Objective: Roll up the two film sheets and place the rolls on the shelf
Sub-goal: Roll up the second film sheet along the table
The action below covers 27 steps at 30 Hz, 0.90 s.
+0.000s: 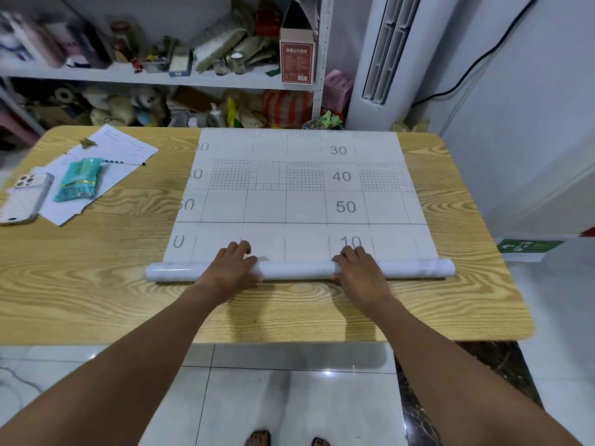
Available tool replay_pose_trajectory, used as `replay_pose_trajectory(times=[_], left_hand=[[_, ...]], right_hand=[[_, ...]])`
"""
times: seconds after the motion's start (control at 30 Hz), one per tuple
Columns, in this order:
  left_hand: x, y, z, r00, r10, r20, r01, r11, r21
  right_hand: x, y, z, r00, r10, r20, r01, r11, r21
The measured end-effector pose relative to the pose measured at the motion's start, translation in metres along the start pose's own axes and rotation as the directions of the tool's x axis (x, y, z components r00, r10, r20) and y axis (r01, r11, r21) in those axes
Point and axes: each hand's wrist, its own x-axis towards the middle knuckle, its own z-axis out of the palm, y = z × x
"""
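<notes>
**Both hands on the half-made roll**

The left hand and the right hand each curl over the roll, fingers draped across its top and thumbs on the near side. The roll spans the gap between them and juts out past both. Beyond the fingertips, the unrolled film sheet lies flat on the table, printed grid up. The shelf stands farther off, past the sheet.

One film sheet, two hands
</notes>
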Motion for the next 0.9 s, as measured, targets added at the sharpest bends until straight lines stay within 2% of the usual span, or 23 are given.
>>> replay_pose_trajectory(times=[0.13, 0.3, 0.43, 0.6, 0.9], left_hand=[[0.003, 0.003, -0.002, 0.994, -0.046, 0.101, 0.045, 0.999, 0.015], [0.010, 0.004, -0.007, 0.977, -0.088, 0.192, 0.092, 0.996, -0.015], [0.009, 0.003, -0.009, 0.988, -0.089, 0.126, 0.105, 0.986, -0.126], [0.005, 0.002, -0.005, 0.996, -0.053, 0.069, 0.059, 0.994, -0.087], [0.000, -0.003, 0.005, 1.000, -0.015, -0.019, 0.013, 0.994, -0.112]], right_hand=[[-0.001, 0.000, 0.001, 1.000, -0.004, 0.011, 0.004, 1.000, 0.027], [-0.001, 0.000, 0.003, 0.998, 0.010, -0.055, -0.004, 0.995, 0.102], [-0.001, 0.001, 0.007, 0.995, 0.019, -0.094, -0.006, 0.990, 0.138], [-0.001, 0.003, 0.009, 0.998, -0.005, -0.064, 0.009, 0.998, 0.059], [0.000, 0.003, 0.008, 0.999, 0.014, -0.032, -0.010, 0.994, 0.110]])
